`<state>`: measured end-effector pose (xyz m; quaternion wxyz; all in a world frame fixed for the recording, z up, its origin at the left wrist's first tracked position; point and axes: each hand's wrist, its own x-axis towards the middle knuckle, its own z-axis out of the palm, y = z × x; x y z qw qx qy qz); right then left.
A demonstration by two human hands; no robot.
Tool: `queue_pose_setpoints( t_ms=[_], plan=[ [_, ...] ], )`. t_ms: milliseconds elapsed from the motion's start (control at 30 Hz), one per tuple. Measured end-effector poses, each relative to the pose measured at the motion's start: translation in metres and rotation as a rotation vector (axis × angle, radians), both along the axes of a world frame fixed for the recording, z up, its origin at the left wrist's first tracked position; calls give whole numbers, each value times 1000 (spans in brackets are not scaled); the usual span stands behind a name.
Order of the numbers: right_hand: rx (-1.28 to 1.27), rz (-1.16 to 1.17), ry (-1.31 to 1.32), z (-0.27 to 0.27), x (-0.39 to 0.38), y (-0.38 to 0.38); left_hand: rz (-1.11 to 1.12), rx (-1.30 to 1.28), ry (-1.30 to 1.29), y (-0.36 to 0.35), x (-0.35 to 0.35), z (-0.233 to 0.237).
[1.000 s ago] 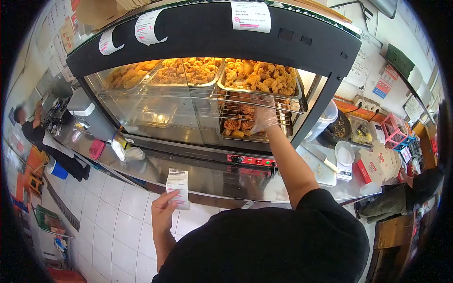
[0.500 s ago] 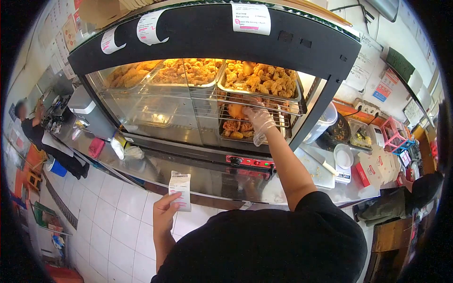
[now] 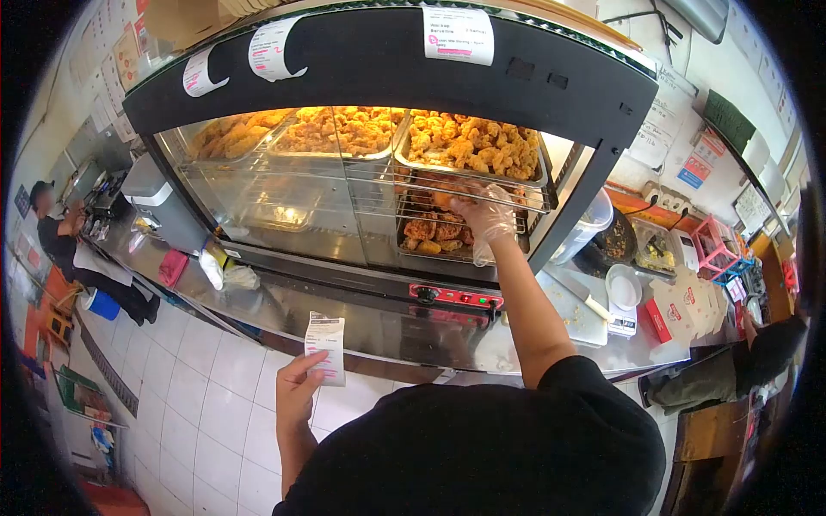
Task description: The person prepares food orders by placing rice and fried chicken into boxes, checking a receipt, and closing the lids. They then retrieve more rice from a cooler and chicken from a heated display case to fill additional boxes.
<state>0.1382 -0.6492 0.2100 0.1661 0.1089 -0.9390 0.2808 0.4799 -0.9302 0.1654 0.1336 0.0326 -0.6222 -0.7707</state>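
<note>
1. So from my end, on the head cam, the right hand (image 3: 480, 213) is reaching into the heated display case (image 3: 559, 107), wearing a clear plastic glove (image 3: 496, 225). It's under the upper tray (image 3: 465, 175) and over the lower tray (image 3: 440, 255).

2. The fried piece (image 3: 440, 197) I'm looking at lies in that lower level, right at the fingertips, on the left side of the hand in my view. The fingers are partly curled toward it, but wire bars and glare get in the way, so I honestly can't tell if they're gripping it or just touching.

3. Looks-wise it's orange-brown and kinda smooth from what peeks out; most of its outline is hidden.

4. Nearer the front of the same tray sit more chicken pieces (image 3: 434, 232), darker reddish brown with a rough, craggy crust, just below the hand in the picture.

5. The left hand (image 3: 297, 384) is well apart, outside the case, thumb and fingers pinched on the lower part of a receipt (image 3: 325, 331). It's white, held upright, with printed text and pink marker strokes.

6. Above the gloved hand, the upper tray's heaped with golden crumbed chicken (image 3: 471, 142), lit warm yellow.
</note>
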Motion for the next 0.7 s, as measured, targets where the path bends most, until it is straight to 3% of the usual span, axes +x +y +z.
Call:
queue_pose_setpoints(
  t_ms=[33,133,233,267,300,433,533,633,667,700],
  plan=[
    [-2,-7,-4,7,7,-3,-7,-2,-4,0,0,-1],
    [300,-116,-40,16,10,-7,-21,-54,-1,-2,-4,-3],
    [246,-127,-58,21,16,-11,-15,-41,5,-1,-4,-4],
    [219,29,-102,36,23,-9,-4,-39,-1,-1,-3,-4],
    [213,23,-104,35,22,-10,7,-37,-8,-1,-3,-3],
    [234,-2,8,0,-14,-8,-24,-43,-6,-3,-3,-8],
    [-6,12,-156,4,-14,-4,-42,-47,-11,-4,-7,-8],
    [-97,-31,-212,-1,-17,-9,-55,-22,18,0,-11,-4],
    [-74,-2,-190,21,1,-9,-55,-18,20,3,-14,-3],
    [-79,-6,-182,-4,-24,-7,-52,-13,20,4,-15,-2]
  ],
)
